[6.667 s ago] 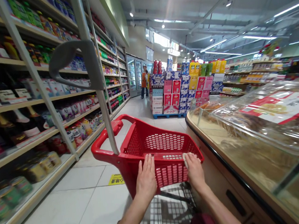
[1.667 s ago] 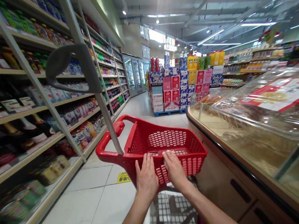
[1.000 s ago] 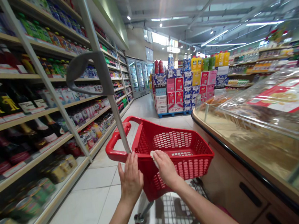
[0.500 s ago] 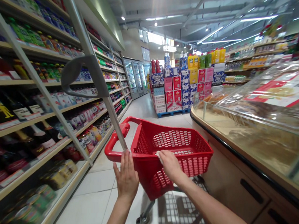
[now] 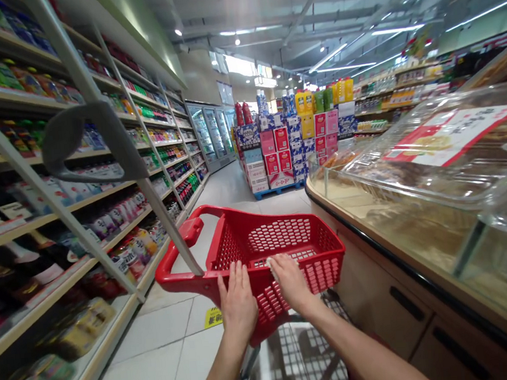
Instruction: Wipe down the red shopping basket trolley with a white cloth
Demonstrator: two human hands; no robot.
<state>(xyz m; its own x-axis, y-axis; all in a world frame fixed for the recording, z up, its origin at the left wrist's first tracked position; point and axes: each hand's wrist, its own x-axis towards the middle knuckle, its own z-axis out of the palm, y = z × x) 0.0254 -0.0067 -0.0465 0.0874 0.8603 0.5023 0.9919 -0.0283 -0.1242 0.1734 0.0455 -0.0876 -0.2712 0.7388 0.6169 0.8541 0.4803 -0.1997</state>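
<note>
A red plastic basket trolley (image 5: 264,327) with a perforated basket stands tilted in front of me; no goods show inside it. My left hand (image 5: 239,308) lies against its near side just below the rim, fingers stretched out. On the same rim, further right, my right hand (image 5: 291,286) is closed on a crumpled white wipe (image 5: 270,263) that mostly hides under the fingers. The wipe touches the basket's edge. A silver pole (image 5: 165,217) with a grey loop handle (image 5: 96,141) rises up and left from the trolley's red handle end.
Shelves of bottles and cans (image 5: 122,221) line the left side. Close on the right is a glass-edged counter (image 5: 375,250) with clear food packs (image 5: 447,139). Stacked drink cartons (image 5: 277,159) on a blue pallet stand ahead, with glass-door fridges (image 5: 209,132) behind. A yellow floor sticker (image 5: 213,317) lies below.
My left hand has moved right along the near side, away from the pole's foot. My right hand has shifted slightly right along the rim. The view has turned, and the trolley appears further left.
</note>
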